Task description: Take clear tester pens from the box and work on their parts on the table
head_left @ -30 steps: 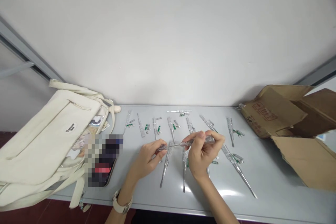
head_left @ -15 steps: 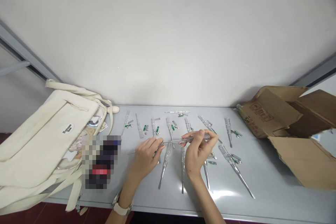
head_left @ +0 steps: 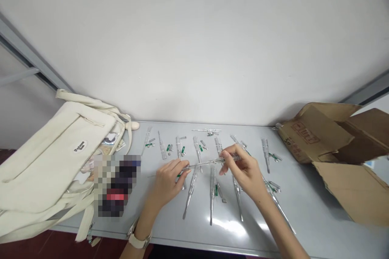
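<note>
My left hand [head_left: 170, 181] is closed in a pinch. A thin metal shaft [head_left: 151, 176] pokes out on its left and a small metal end shows at its fingertips, so it seems to hold a tester screwdriver, mostly hidden by the fingers. My right hand [head_left: 241, 168] grips the clear handle of another tester screwdriver [head_left: 209, 162] between thumb and fingers. That blade points left, and its tip meets the metal end at my left fingertips. Below both hands lie more clear-handled tester screwdrivers, such as this one [head_left: 190, 194] and this one [head_left: 212, 198].
Several tester screwdrivers with small metal and green parts [head_left: 275, 157] lie in rows on the grey table [head_left: 316, 214]. An open cardboard box [head_left: 304, 137] stands at right. At left are a cream bag [head_left: 57, 149] and a pixelated dark item [head_left: 117, 186]. A wall rises behind.
My right hand has rolled over and its wrist has swung to the right, with the fingers now farther forward on the screwdriver handle. My left hand stays nearly where it was.
</note>
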A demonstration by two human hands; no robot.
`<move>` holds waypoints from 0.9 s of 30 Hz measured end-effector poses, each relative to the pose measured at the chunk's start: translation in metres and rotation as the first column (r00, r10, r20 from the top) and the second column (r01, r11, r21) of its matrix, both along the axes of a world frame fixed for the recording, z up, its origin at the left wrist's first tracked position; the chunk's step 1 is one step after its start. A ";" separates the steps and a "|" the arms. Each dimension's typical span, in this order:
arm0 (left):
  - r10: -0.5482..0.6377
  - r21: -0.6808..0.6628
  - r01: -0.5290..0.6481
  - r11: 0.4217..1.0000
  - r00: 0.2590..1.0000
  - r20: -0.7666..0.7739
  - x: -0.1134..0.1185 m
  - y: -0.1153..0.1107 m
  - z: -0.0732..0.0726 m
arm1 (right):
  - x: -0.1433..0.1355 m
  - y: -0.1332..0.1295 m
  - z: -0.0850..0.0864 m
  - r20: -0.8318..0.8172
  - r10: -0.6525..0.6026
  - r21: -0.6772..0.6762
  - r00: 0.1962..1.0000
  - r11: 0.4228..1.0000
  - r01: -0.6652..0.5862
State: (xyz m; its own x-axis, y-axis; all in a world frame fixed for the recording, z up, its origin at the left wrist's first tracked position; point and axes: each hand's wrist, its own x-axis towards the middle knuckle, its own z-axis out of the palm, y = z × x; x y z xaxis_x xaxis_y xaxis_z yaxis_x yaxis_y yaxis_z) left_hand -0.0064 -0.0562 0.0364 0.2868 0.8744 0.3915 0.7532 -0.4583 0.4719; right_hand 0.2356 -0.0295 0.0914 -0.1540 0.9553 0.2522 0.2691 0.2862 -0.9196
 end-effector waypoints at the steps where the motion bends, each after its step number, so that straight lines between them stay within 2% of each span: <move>1: -0.005 -0.014 0.005 1.000 1.000 0.002 0.000 0.000 0.000 | 0.005 0.002 0.003 0.046 0.046 -0.015 0.998 0.999 -0.046; 6: -0.006 -0.049 0.006 0.999 1.000 -0.004 0.000 0.000 0.002 | 0.020 0.009 0.011 0.293 0.226 -0.002 0.929 0.972 -0.236; 10: -0.017 -0.060 0.015 0.998 0.999 -0.030 0.000 0.001 0.002 | 0.027 0.014 0.014 0.548 0.270 0.062 0.792 0.931 -0.360; 13: -0.036 -0.047 0.033 0.998 0.998 -0.053 -0.001 0.001 0.002 | 0.028 0.016 0.016 0.718 0.233 0.149 0.656 0.869 -0.471; 16: -0.084 -0.058 0.081 0.995 0.995 -0.052 -0.002 0.001 0.003 | 0.025 0.014 0.019 0.839 0.190 0.166 0.510 0.804 -0.572; 19: -0.129 -0.066 0.126 0.990 0.991 -0.040 -0.001 0.001 0.004 | 0.019 0.008 0.022 0.913 0.081 0.213 0.400 0.741 -0.637; 22: -0.144 -0.054 0.141 0.988 0.988 -0.056 0.001 0.001 0.006 | 0.013 -0.003 0.018 0.950 -0.061 0.268 0.307 0.665 -0.697; 24: -0.155 -0.043 0.152 0.987 0.984 -0.086 0.002 0.001 0.006 | 0.011 -0.009 0.011 0.957 -0.123 0.278 0.264 0.652 -0.705; 27: -0.179 -0.022 0.178 0.984 0.975 -0.131 0.004 0.000 0.005 | 0.010 -0.014 0.000 0.954 -0.156 0.291 0.255 0.680 -0.673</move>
State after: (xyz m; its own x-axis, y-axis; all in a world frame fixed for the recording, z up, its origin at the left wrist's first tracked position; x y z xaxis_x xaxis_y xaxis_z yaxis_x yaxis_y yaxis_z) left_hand -0.0027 -0.0560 0.0409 0.4871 0.8083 0.3308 0.7156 -0.5865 0.3793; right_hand 0.2457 -0.0432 0.0911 -0.8576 0.4925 0.1479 0.5140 0.8118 0.2770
